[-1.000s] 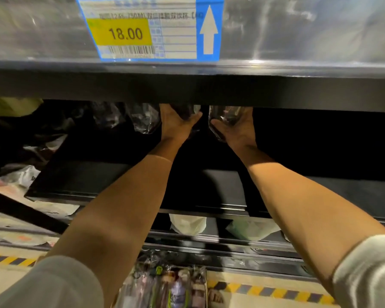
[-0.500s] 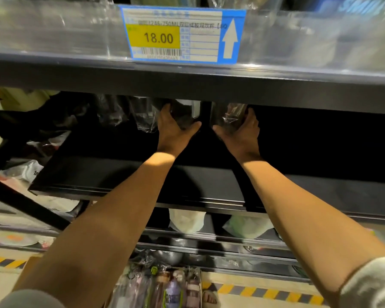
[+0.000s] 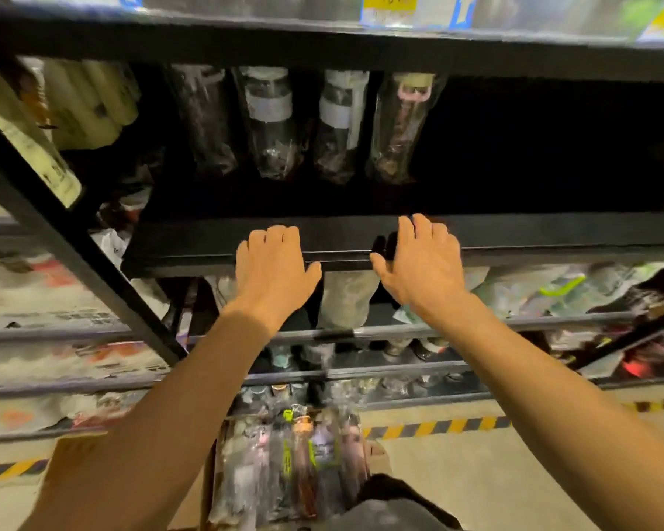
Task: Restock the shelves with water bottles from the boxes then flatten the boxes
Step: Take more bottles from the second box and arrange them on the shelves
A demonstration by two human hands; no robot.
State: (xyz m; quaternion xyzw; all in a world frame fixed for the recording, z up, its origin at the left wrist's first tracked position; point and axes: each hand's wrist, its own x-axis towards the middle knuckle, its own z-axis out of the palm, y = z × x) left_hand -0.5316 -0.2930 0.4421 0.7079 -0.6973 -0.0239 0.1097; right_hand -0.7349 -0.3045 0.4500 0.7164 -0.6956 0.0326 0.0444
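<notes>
Restocking seems to be partway through: four wrapped water bottles [image 3: 271, 120] stand upright, side by side, at the back of the dark shelf [image 3: 192, 251], with bare shelf to their right. The boxed bottles [image 3: 296, 465] lie packed together in the cardboard box [image 3: 73, 454] on the floor below the person. Neither hand holds anything. The left hand [image 3: 273, 270] and the right hand [image 3: 422, 262] are at the shelf's front edge, palms down, fingers loosely spread and slightly bent, well apart from the standing row. Whether the fingertips touch the edge cannot be told. The next move likely calls for reaching down to the box, gripping a bottle in each hand, and setting them beside the row; flattening looks far off, since the box is far from emptied
</notes>
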